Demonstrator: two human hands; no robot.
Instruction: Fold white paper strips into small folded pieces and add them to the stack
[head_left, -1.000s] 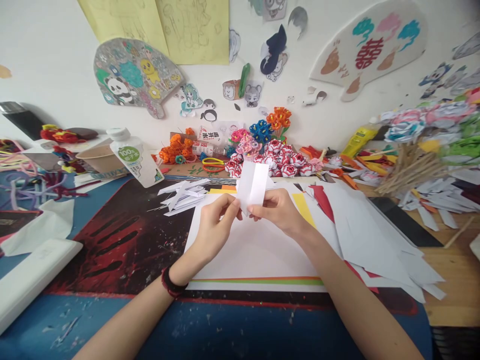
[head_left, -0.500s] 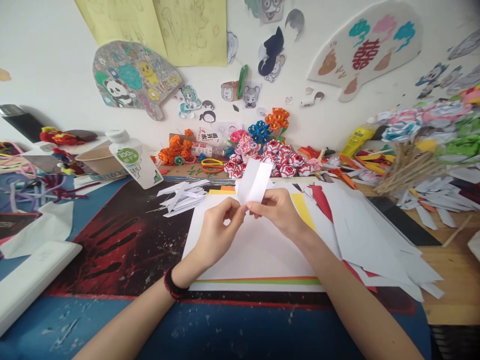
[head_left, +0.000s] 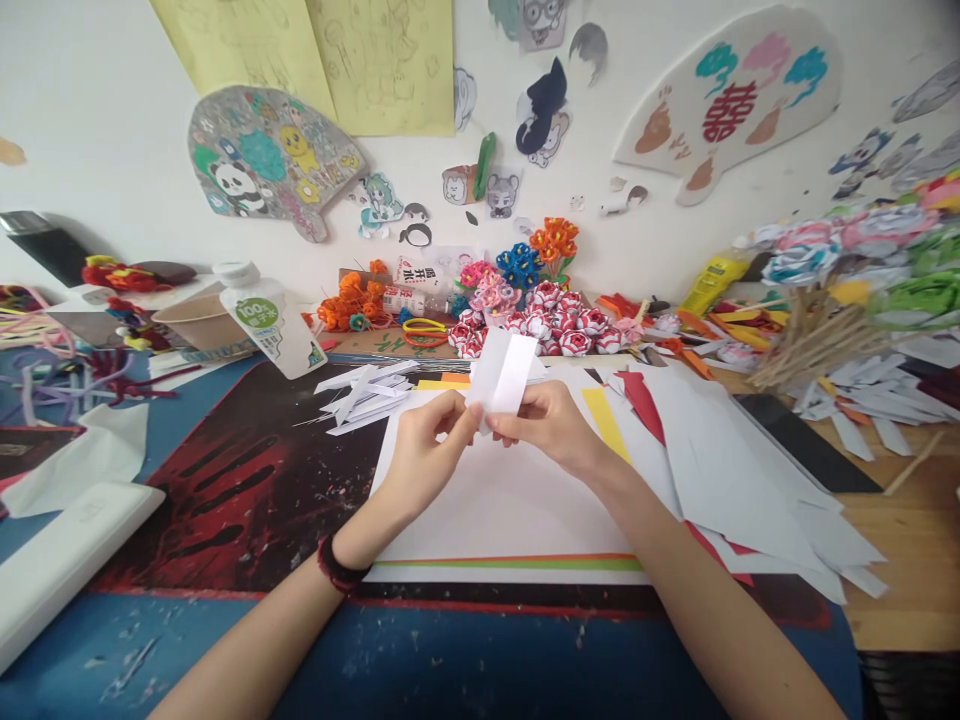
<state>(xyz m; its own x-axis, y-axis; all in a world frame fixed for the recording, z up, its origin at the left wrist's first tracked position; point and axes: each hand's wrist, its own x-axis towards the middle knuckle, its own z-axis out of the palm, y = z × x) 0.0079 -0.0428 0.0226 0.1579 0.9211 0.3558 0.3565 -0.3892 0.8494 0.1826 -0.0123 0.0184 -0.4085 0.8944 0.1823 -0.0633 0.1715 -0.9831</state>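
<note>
A small folded piece of white paper (head_left: 501,368) is held up between my hands, with a crease running along its length. My left hand (head_left: 433,440) pinches its lower left edge between thumb and fingers. On the lower right side, my right hand (head_left: 544,422) grips the same paper, thumb in front and fingers partly hidden behind it. Beneath both hands lies a stack of large white sheets (head_left: 510,510), with green and orange edges showing at the front.
Folded white paper strips (head_left: 364,395) lie left of the stack. White offcuts (head_left: 750,470) spread to the right. Behind stand red-and-white paper flowers (head_left: 570,325) and a white bottle (head_left: 270,320). A long white case (head_left: 75,560) sits at the left.
The folded paper has come down slightly and shifted a little left. My left hand's thumb now sits higher along its left edge.
</note>
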